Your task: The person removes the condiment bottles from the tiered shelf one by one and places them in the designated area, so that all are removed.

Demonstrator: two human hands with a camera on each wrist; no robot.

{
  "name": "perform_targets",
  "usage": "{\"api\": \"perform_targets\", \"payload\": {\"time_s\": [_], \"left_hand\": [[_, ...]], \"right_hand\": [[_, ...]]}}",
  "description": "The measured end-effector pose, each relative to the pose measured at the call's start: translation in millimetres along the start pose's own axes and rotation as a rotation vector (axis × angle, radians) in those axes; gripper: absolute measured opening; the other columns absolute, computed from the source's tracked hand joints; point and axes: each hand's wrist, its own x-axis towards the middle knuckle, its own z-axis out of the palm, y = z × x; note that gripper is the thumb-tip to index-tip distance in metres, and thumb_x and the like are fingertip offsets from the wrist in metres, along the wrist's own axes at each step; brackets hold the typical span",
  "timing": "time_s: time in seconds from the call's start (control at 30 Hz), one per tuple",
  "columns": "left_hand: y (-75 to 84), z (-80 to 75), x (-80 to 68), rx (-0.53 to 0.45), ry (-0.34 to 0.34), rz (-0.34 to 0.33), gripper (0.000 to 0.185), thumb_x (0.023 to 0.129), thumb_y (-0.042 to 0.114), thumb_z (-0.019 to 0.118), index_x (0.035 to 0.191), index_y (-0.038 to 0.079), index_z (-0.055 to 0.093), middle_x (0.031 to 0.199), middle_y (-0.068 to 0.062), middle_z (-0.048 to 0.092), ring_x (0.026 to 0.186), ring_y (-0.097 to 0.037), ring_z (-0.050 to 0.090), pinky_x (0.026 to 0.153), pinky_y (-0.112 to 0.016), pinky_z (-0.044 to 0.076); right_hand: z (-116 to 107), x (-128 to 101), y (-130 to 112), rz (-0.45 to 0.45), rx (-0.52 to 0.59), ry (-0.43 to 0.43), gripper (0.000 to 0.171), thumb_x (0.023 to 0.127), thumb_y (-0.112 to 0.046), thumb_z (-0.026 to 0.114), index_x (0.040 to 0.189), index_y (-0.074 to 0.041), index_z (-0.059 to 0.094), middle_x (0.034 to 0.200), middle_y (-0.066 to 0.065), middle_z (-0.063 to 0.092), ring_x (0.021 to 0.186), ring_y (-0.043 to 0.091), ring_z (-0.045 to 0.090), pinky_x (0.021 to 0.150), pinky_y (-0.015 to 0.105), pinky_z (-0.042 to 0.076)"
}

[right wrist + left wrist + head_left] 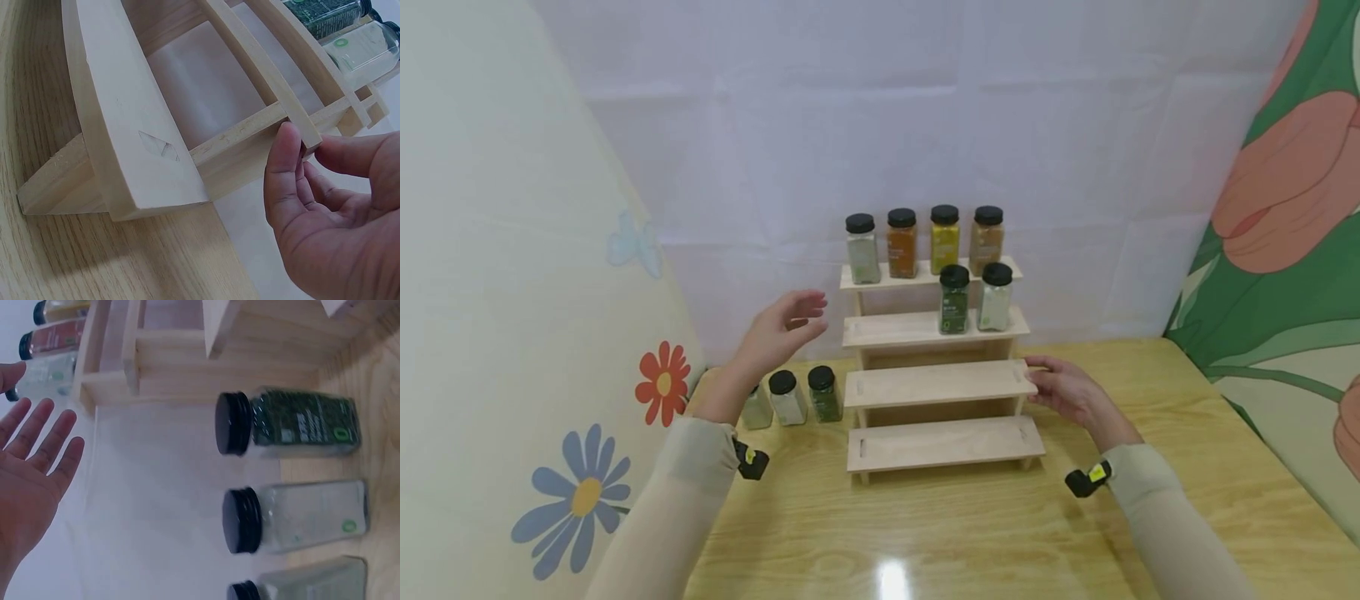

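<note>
A four-tier wooden spice rack point(936, 383) point(137, 125) stands on the table against the white wall. Its top tier carries several black-capped jars point(923, 242). On the second tier are a dark green jar point(953, 300) point(331, 12) and a white jar point(996, 297) point(369, 47). My right hand point(1060, 390) point(307, 150) pinches the right end of the third tier between thumb and fingers. Raised left of the rack, my left hand point(786, 329) point(31, 462) has straight fingers and holds nothing. Below it, three jars stand on the table: green herbs point(824, 393) point(287, 425), white point(787, 397) point(294, 515) and a pale one point(757, 408) point(300, 581) partly hidden by my wrist.
The light wooden table point(970, 533) stretches toward me in front of the rack. A floral cloth panel point(512, 333) closes the left side and a green one with pink flowers point(1285, 250) the right. The two lower tiers of the rack hold no jars.
</note>
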Motion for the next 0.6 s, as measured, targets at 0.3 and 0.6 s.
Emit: {"api": "perform_targets", "payload": {"time_s": [0.3, 0.6], "left_hand": [[19.3, 18.6, 19.8, -0.044, -0.012, 0.036, 0.051, 0.100, 0.017, 0.065, 0.146, 0.002, 0.048, 0.144, -0.019, 0.055, 0.131, -0.037, 0.053, 0.111, -0.053, 0.041], [30.1, 36.6, 33.9, -0.084, -0.042, 0.088, 0.052, 0.099, 0.016, 0.067, 0.144, 0.001, 0.048, 0.144, -0.022, 0.053, 0.130, -0.038, 0.054, 0.109, -0.054, 0.043]], "right_hand": [[-1, -2, 0, -0.027, -0.027, -0.019, 0.061, 0.102, -0.007, 0.057, 0.152, 0.009, 0.027, 0.103, 0.001, 0.063, 0.084, 0.009, 0.065, 0.074, 0.022, 0.056], [-2, 0, 1, -0.027, -0.022, -0.016, 0.060, 0.102, -0.006, 0.055, 0.153, 0.008, 0.026, 0.103, 0.002, 0.063, 0.085, 0.010, 0.065, 0.073, 0.023, 0.056]]}}
